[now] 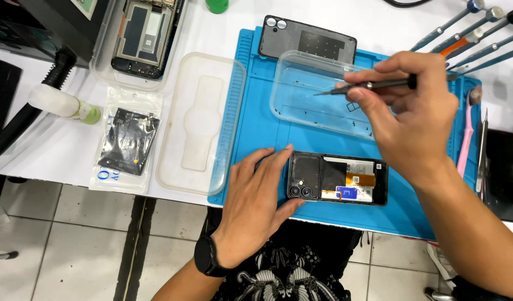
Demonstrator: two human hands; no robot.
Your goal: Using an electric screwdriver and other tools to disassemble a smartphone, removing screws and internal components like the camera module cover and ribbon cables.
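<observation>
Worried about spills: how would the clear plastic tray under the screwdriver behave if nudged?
The clear plastic tray looks thin and light, so it would probably slide easily on the blue mat. The tiny dark screws inside would likely scatter.

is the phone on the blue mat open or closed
Open: the phone lies with its insides exposed, and its back cover rests apart on the mat.

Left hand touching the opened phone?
Touching. In the head view, the left hand lies flat on the mat with thumb and forefinger pressed against the camera end of the opened phone.
</observation>
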